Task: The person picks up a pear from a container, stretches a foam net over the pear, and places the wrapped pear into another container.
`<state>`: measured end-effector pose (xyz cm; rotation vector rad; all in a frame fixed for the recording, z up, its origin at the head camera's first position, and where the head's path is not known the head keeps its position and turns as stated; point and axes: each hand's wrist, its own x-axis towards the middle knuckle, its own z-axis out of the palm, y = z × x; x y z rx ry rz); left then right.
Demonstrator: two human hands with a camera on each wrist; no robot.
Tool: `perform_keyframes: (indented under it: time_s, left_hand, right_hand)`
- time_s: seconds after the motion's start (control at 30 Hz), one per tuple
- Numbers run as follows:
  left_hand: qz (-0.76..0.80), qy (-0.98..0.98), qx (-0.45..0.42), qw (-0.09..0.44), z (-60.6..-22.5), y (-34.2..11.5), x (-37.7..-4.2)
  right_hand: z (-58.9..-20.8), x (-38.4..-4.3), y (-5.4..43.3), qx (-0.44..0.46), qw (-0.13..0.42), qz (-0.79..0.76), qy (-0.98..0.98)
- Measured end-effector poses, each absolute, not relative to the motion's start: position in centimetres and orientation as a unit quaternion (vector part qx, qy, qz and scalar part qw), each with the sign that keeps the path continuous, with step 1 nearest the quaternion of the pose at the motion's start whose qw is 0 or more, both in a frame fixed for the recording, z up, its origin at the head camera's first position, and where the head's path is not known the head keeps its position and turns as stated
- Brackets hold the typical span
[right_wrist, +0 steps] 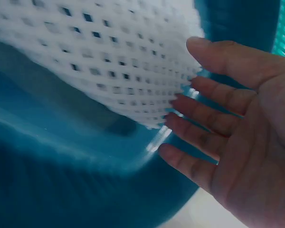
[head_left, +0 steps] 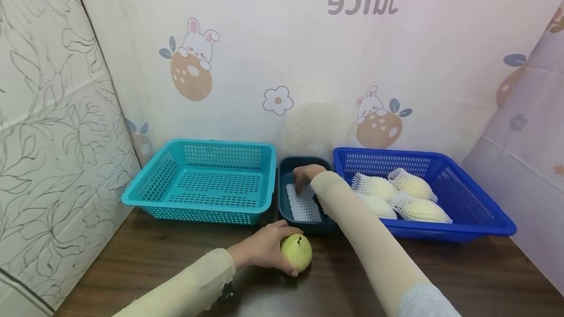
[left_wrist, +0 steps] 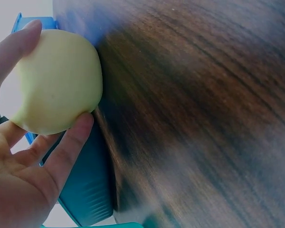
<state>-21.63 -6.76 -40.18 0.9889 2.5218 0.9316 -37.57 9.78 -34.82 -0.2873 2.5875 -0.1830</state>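
My left hand (head_left: 270, 246) holds a bare yellow-green pear (head_left: 297, 252), its dark stem upward, over the wooden table in front of the small bin. Up close in the left wrist view, the thumb lies on one side of the pear (left_wrist: 59, 80) and the fingertips on the other. Inside the dark teal bin (head_left: 285, 216), a white foam net sleeve (head_left: 304, 203) lies flat. My right hand (head_left: 307, 175) reaches into that bin. In the right wrist view its fingers are spread and loosely extended at one end of the foam net (right_wrist: 118, 52); whether they touch it, I cannot tell.
A turquoise basket (head_left: 198, 208) stands left of the bin. On the right, a blue basket (head_left: 478, 226) holds several pears in foam nets (head_left: 414, 187). Behind them rises a wall (head_left: 246, 53) with printed rabbits. The wooden table (head_left: 176, 248) extends in front.
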Motion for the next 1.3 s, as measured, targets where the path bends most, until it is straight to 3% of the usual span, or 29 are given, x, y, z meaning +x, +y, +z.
perform_keyframes:
  time_s: [0.4, 0.93, 1.3]
  left_hand:
    - [0.326, 0.871, 0.34, 0.139, -39.9, -6.2, -21.2]
    - [0.324, 0.875, 0.336, 0.133, -40.0, -6.5, -21.1]
    - [0.311, 0.878, 0.337, 0.139, -40.0, -6.4, -21.4]
  right_hand:
    - [-35.4, -36.7, 10.1, -0.075, 0.255, -0.088, 0.96]
    - [-33.4, -36.4, 11.4, -0.236, 0.188, -0.054, 0.952]
    - [-29.6, -34.4, 13.0, -0.297, 0.13, -0.11, 0.939]
